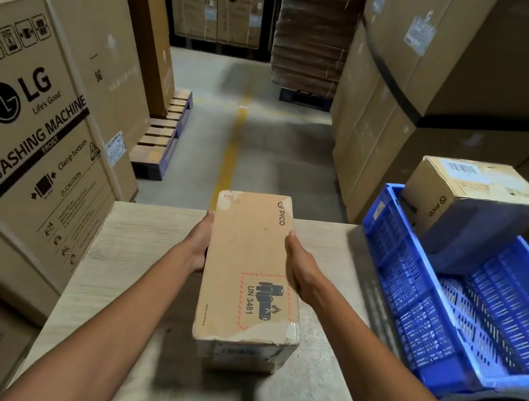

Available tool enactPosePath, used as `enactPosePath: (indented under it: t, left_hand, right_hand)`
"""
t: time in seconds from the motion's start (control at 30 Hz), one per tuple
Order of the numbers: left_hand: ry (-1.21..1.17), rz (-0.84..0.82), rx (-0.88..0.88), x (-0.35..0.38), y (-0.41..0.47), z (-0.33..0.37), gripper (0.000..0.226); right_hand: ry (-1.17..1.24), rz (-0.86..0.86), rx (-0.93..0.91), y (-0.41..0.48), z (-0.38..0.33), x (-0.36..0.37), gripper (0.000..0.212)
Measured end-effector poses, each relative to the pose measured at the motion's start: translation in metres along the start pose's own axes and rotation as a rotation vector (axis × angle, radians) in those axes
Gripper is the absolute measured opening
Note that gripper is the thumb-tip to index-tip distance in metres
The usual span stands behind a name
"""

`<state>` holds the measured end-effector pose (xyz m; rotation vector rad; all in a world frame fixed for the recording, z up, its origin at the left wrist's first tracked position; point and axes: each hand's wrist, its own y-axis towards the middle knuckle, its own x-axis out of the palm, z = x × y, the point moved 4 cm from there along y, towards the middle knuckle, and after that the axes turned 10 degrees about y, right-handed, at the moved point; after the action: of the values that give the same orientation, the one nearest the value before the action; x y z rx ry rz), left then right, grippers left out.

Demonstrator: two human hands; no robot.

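A long brown PICO carton (248, 260) with a red-bordered UN 3481 battery label is held lengthwise over the pale wooden table (130, 248). My left hand (198, 245) grips its left side, fingers hidden behind the box. On the right side, my right hand (300, 268) grips it with the thumb on top. Whether the carton touches the table cannot be told.
A blue slatted plastic crate (465, 322) sits on the table's right, holding a second PICO carton (474, 202) tilted at its far end. LG washing machine boxes (27, 114) stand left, tall cartons (449, 73) right. An aisle with a yellow line (230, 156) and a pallet (162, 135) lies ahead.
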<state>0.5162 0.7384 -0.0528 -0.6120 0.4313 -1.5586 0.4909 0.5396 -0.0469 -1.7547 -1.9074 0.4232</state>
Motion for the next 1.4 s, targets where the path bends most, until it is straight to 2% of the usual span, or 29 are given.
enactPosePath:
  t: [0.2,0.43,0.57,0.67,0.77,0.83,0.93,1.0,1.03,1.13,1.2,1.27,1.33,1.4]
  left_hand:
    - [-0.099,0.013,0.184,-0.006,-0.020,0.016,0.080]
    - [-0.251,0.060,0.360,-0.014,-0.037,0.011,0.066]
    - [-0.262,0.060,0.368,-0.010,-0.041,-0.019,0.057]
    - [-0.286,0.028,0.327,-0.008,-0.048,-0.036,0.063]
    - [-0.197,0.126,0.327,-0.023,-0.040,-0.052,0.091]
    - [-0.162,0.148,0.323,-0.030,-0.038,-0.054,0.088]
    - [-0.059,0.304,0.431,-0.030,-0.062,-0.028,0.057]
    - [0.041,0.479,0.599,-0.034,-0.080,-0.009,0.030]
    - [0.136,0.536,0.710,-0.034,-0.091,0.002,0.026]
    - [0.566,0.516,0.987,-0.014,-0.122,0.029,0.036]
    - [0.834,0.424,1.043,0.006,-0.126,0.029,0.031]
    - [1.079,0.420,1.085,0.021,-0.123,0.019,0.019]
    - [1.194,0.465,1.108,0.027,-0.119,0.010,0.011]
    - [1.223,0.478,1.098,0.029,-0.116,0.008,0.014]
  right_hand:
    - [0.150,0.130,-0.130,-0.017,-0.027,-0.007,0.067]
    - [0.296,0.176,-0.195,-0.020,-0.022,-0.005,0.074]
    - [0.363,0.079,-0.186,-0.004,0.014,-0.009,0.115]
    - [0.302,0.057,-0.220,-0.008,0.028,-0.010,0.110]
    - [0.196,0.099,-0.277,-0.009,0.041,-0.014,0.104]
    - [0.127,0.122,-0.304,-0.012,0.041,-0.014,0.101]
    - [0.079,0.184,-0.338,-0.030,0.020,-0.008,0.062]
    - [0.047,0.230,-0.411,-0.037,0.002,-0.009,0.035]
    - [0.010,0.259,-0.466,-0.041,-0.008,-0.009,0.027]
    - [-0.274,0.360,-0.702,-0.064,-0.037,-0.002,0.024]
    - [-0.518,0.318,-0.851,-0.077,-0.044,0.013,0.020]
    - [-0.753,0.222,-0.931,-0.085,-0.035,0.030,0.018]
    - [-0.906,0.208,-1.000,-0.086,-0.021,0.037,0.020]
    - [-0.955,0.246,-1.052,-0.085,-0.014,0.037,0.017]
